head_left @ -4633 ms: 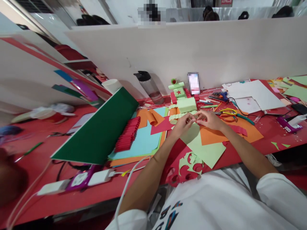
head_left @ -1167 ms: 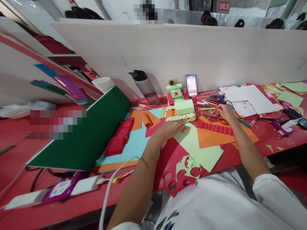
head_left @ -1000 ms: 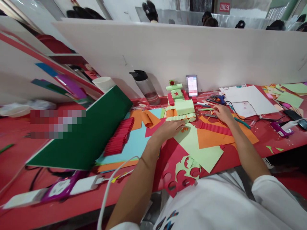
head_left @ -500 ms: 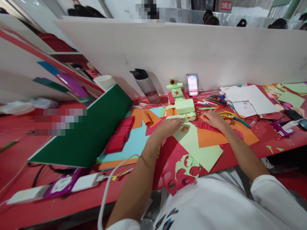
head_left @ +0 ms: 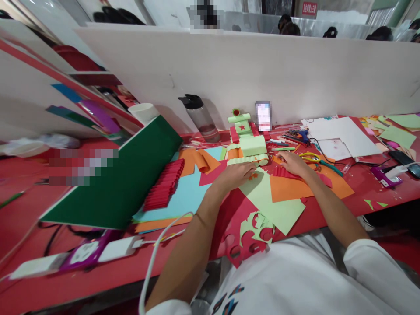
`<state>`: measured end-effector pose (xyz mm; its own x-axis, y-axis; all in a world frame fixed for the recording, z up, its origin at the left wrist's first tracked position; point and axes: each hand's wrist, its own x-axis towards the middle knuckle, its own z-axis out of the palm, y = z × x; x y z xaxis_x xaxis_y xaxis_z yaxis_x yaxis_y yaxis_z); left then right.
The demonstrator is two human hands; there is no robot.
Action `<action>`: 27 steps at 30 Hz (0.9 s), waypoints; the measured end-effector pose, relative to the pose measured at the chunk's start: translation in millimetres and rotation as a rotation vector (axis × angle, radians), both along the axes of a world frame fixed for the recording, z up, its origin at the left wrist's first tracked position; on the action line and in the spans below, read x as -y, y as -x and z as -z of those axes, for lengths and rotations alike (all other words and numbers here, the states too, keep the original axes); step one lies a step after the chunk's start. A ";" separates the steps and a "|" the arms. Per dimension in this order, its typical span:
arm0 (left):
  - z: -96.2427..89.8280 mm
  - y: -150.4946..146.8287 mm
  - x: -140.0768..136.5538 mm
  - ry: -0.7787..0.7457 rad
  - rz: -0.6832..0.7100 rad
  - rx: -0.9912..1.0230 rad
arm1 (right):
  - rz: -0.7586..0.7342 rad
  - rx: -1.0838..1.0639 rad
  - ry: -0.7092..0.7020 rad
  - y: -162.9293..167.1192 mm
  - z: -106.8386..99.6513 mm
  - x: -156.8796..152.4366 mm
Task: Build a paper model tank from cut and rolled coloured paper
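A model tank [head_left: 252,147] of pale green, red and orange paper stands near the back of the table, a red star on its turret. In front of it my left hand [head_left: 239,174] is palm down with fingers stretched out, holding nothing I can see. Its fingertips are by small orange paper stars [head_left: 252,176] on a pale green sheet [head_left: 275,201]. My right hand [head_left: 291,163] is to the right of the model, fingers bent and apart, above red corrugated paper [head_left: 284,174] and an orange sheet [head_left: 295,192]. It appears to hold nothing; its palm side is hidden.
A green board [head_left: 121,175] leans at left beside red paper rolls [head_left: 164,186]. Behind are a water bottle [head_left: 201,118] and a phone [head_left: 263,116]. Scissors [head_left: 310,157] and pliers [head_left: 331,167] lie right. A white cable [head_left: 151,258] crosses my left arm; cut-out scraps [head_left: 257,227] lie near the front edge.
My left hand has shifted slightly right and towards me, its fingertips closer to the orange stars. My right hand has moved very slightly left. The model stays in place.
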<state>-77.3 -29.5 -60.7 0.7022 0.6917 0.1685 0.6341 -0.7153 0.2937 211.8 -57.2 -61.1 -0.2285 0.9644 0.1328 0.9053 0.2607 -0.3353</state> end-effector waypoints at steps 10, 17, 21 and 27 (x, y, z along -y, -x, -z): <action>6.9 -26.2 15.4 -0.034 0.126 0.039 | 0.046 -0.300 -0.042 -11.7 -6.8 -1.7; 10.6 -44.6 26.9 0.076 -0.024 0.302 | -0.168 -0.400 0.091 -20.5 -18.7 7.8; 11.7 -52.4 31.4 0.088 -0.067 0.321 | -0.285 -0.370 0.186 -14.5 -24.7 14.7; 7.2 -52.5 29.2 0.156 -0.115 0.423 | -0.332 -0.313 0.215 -10.8 -27.8 16.9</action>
<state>-24.8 -58.7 -67.9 0.5111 0.8011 0.3114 0.5081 -0.5738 0.6423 222.6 -74.2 -33.3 -0.5089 0.8594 0.0500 0.6328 0.4128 -0.6551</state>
